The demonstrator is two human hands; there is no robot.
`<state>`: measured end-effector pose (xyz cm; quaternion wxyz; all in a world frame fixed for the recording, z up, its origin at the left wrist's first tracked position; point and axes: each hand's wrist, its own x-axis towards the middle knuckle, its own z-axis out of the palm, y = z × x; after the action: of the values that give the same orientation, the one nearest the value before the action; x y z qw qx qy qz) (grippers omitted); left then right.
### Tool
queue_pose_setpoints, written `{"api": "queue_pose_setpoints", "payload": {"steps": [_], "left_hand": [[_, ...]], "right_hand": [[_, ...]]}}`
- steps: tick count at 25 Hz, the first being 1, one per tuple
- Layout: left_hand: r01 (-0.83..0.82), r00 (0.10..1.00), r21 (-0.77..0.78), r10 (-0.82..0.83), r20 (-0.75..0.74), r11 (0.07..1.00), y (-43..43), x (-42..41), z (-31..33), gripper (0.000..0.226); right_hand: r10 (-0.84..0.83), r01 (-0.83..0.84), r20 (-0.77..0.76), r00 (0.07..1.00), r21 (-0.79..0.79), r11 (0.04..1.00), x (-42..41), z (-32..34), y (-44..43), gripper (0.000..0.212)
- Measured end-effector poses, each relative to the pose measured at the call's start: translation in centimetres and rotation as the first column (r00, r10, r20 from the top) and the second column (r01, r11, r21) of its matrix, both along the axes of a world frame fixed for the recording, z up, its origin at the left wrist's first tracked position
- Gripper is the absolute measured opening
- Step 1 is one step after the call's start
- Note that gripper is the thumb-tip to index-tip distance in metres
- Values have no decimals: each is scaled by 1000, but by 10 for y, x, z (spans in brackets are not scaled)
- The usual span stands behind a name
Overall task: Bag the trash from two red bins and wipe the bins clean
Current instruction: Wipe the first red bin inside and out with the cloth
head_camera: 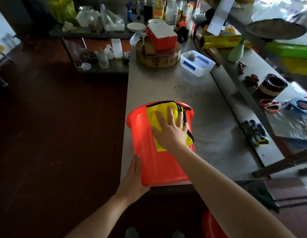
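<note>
Red plastic bin (154, 160), one, lying on its side on the steel table (209, 117), rim turned away from the person. Yellow cloth (154, 115), black-edged and folded, lies on the bin's upper wall under the right hand (170, 131), whose fingers are spread flat and press it down, clasping nothing. Left hand (133, 179), fingers straight, rests against the bin's base, below and left of the right hand. Second red bin (209, 224), partly seen, under the right forearm. Dark gloves (254, 131), well right of the pressing hand.
</note>
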<state>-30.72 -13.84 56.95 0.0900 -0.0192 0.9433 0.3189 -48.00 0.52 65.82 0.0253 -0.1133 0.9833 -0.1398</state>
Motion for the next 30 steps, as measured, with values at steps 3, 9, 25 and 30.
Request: {"api": "queue_pose_setpoints", "payload": {"steps": [3,9,25,30], "left_hand": [[9,1000,-36,-9,10,999,-3,-1,-4,130],[30,971,-239,-85,-223,971,16,-4,7,131],[-15,993,-150,-3,-121,989,-4,1,4,131],[-22,991,-162,-1,-137,987,-11,9,5,131]], "right_hand": [[14,-15,-43,999,-8,1000,45,-15,15,65],[-5,6,-89,996,19,1000,133,-46,62,69],[-32,43,112,993,-104,994,-8,9,-2,71],[19,-16,31,999,-97,995,46,-14,9,70]]}}
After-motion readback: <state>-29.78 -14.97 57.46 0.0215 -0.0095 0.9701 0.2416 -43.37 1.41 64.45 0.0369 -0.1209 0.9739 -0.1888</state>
